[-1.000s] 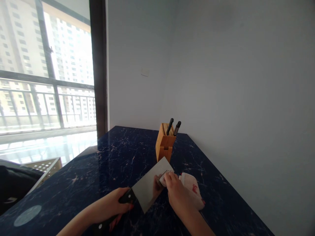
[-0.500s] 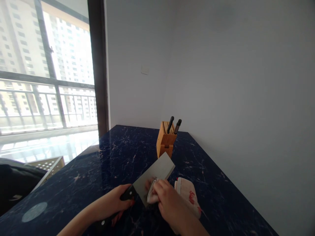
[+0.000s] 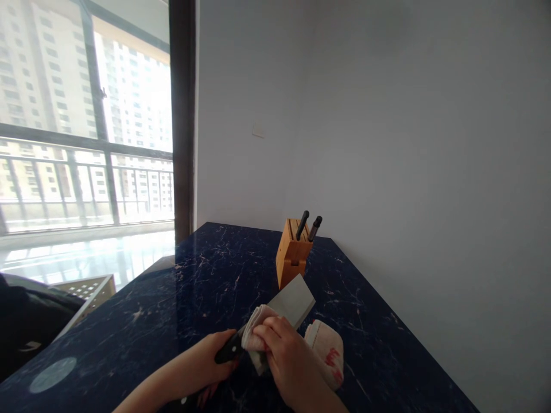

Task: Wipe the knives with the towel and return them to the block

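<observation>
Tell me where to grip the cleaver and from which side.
Take the black handle of the cleaver from the near left, as the left hand does. The handle points back toward the person, while the broad blade runs forward, with the right hand pressing a folded cloth on it, so coming from the blade side looks worse.

A rectangular grey steel cleaver [image 3: 293,301] has a glossy black handle [image 3: 230,349]. A folded off-white cloth [image 3: 255,328] shows faint pink tones; a cream cotton towel [image 3: 327,353] carries red printed marks. The navy-black marble-patterned countertop [image 3: 241,269] is veined white and pale pink. A honey-yellow wooden knife block [image 3: 294,252] holds two black knife handles [image 3: 302,225].
</observation>
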### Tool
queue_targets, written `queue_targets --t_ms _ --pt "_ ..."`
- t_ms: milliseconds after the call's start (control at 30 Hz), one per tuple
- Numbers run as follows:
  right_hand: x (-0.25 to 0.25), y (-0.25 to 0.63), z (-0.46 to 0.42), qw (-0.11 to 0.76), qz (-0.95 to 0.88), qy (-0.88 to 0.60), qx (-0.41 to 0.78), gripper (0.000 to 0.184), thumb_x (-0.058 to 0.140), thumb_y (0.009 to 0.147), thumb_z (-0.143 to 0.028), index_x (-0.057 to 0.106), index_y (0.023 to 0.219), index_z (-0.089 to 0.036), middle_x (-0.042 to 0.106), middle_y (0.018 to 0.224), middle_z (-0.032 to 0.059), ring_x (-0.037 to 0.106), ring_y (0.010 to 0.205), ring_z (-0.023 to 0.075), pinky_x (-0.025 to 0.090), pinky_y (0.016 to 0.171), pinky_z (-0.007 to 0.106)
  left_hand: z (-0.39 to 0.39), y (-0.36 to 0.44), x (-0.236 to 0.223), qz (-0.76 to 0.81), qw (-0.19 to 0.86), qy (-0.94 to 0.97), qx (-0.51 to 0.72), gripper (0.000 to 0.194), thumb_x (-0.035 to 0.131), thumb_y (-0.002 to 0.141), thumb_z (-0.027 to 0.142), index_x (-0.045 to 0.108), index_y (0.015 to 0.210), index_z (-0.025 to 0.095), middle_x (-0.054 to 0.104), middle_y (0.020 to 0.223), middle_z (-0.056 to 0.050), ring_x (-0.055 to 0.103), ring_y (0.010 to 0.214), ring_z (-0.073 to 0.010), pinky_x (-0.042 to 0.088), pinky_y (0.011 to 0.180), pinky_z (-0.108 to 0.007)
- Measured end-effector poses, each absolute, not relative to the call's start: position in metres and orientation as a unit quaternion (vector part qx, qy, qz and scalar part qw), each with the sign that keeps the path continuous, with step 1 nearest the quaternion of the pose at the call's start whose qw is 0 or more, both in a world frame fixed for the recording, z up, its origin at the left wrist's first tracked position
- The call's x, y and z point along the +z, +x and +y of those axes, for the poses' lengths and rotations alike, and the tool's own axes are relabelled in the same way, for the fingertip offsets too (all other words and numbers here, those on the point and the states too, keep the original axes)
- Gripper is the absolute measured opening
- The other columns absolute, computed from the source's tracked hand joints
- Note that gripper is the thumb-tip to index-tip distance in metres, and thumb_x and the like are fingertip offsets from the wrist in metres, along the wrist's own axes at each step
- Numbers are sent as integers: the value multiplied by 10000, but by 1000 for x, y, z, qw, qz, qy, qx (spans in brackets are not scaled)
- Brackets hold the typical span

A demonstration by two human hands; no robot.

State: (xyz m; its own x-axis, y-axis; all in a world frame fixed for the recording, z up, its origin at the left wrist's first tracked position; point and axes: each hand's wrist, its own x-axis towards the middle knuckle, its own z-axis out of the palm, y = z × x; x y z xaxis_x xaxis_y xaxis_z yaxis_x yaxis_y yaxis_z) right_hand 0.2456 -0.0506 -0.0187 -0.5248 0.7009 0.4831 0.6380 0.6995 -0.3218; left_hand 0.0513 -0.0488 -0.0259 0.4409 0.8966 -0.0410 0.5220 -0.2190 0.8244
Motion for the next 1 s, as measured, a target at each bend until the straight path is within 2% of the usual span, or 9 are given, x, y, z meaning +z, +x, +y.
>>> queue_targets --t_ms 267,533,800,1000 --pt "-24 265 -29 386 -819 -423 1 432 398 788 -26 501 1175 -188 536 1115 80 463 1080 201 402 943 351 -50 55 -32 482 379 758 222 239 486 725 289 579 912 174 636 781 11 555 703 -153 422 645 -215" --pt "-20 252 -46 319 -862 -393 -12 452 425 788 -50 499 1195 -234 559 1063 58 506 1001 217 454 877 359 -48 55 -32 463 372 772 226 233 495 725 280 576 918 178 638 798 5 554 722 -158 423 654 -217" --pt "-23 293 -10 465 -771 -432 -65 382 413 810 -91 552 1130 -247 555 1038 50 518 977 205 456 854 343 -50 57 -34 486 348 772 216 210 467 736 304 572 859 170 605 684 16 531 609 -126 398 553 -184" --pt "-14 313 -2 482 -741 -462 -67 322 424 803 -112 565 1070 -220 554 1055 63 503 976 219 450 835 383 -51 56 -33 487 343 775 210 193 456 721 254 572 850 170 590 655 32 513 566 -109 386 526 -172"
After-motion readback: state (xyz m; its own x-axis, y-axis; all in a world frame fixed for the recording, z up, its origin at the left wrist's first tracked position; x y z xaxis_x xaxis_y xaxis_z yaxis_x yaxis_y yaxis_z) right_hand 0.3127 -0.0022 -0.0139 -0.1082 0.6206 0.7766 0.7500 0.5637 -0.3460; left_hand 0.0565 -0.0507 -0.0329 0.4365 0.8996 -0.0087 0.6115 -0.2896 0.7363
